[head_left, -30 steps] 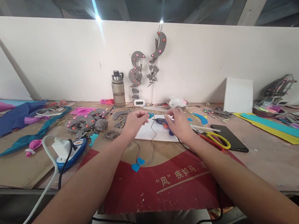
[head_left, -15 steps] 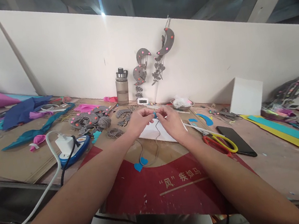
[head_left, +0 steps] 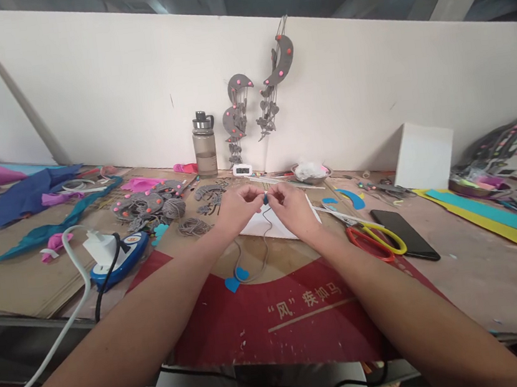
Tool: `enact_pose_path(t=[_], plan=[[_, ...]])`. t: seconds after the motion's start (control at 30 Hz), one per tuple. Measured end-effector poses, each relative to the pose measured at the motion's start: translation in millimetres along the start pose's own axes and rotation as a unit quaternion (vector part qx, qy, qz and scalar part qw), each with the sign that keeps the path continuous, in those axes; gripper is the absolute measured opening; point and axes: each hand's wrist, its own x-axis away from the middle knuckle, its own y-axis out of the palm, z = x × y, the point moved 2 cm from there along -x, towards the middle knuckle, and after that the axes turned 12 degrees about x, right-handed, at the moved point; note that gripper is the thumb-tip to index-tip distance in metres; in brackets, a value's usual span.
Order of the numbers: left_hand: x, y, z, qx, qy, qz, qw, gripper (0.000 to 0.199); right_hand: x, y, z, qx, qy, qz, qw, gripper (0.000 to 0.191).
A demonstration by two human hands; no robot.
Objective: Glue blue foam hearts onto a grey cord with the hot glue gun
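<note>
My left hand and my right hand meet fingertip to fingertip above a white sheet. Between them is a small blue piece, pinched by both hands and mostly covered by the fingers. From it a grey cord hangs in a loop down to the board. Blue heart-shaped pieces lie at the cord's lower end, on the red and brown cardboard. Scissors with red and yellow handles rest beside my right wrist.
A black phone lies right of the scissors. Further back stand a water bottle and a small digital clock. On the left are a blue power strip, grey yarn and fabric scraps. Grey crescent ornaments hang on the white panel.
The camera view has shifted slightly, so everything sits a little further left and most things higher. Both hands stay together at the blue piece, with its angle between the fingertips slightly altered.
</note>
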Motion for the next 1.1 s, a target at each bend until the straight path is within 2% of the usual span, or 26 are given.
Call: enact_pose_path(t=[0.17, 0.43, 0.63, 0.73, 0.8, 0.87, 0.97, 1.03, 1.1], plan=[[0.7, -0.6, 0.6, -0.036, 0.009, 0.005, 0.999, 0.01, 2.4, 0.9, -1.0, -0.002, -0.01, -0.002, 1.0, 0.008], [-0.9, -2.4, -0.8, 0.004, -0.044, 0.002, 0.999, 0.009, 2.7, -3.7, -4.5, -0.017, -0.003, -0.022, 1.0, 0.015], [0.7, -0.5, 2.0, -0.007, -0.038, 0.006, 0.999, 0.008, 2.5, -3.7, -4.2, -0.041, 0.033, -0.027, 0.998, 0.012], [1.0, 1.0, 2.0, -0.007, -0.041, 0.0, 0.999, 0.007, 2.0, -0.3, -0.9, -0.086, 0.071, -0.049, 0.993, 0.012], [0.2, 1.5, -0.7, 0.02, -0.057, -0.01, 0.998, 0.007, 1.3, 3.3, 2.6, -0.141, 0.104, -0.069, 0.982, 0.013], [-1.1, 1.7, -5.7, 0.092, -0.089, -0.033, 0.991, 0.01, 0.6, 7.7, 6.7, -0.21, 0.141, -0.085, 0.964, 0.014], [-3.2, 0.9, -14.3, 0.224, -0.156, -0.071, 0.959, 0.019, -0.4, 13.9, 12.2, -0.297, 0.189, -0.102, 0.931, 0.015], [-5.0, -1.8, -18.6, 0.265, -0.185, -0.061, 0.944, 0.022, -0.9, 16.4, 15.3, -0.327, 0.216, -0.1, 0.914, 0.016], [-7.4, -5.7, -22.0, 0.266, -0.196, -0.024, 0.944, 0.021, -1.1, 18.0, 17.5, -0.342, 0.237, -0.095, 0.904, 0.017]])
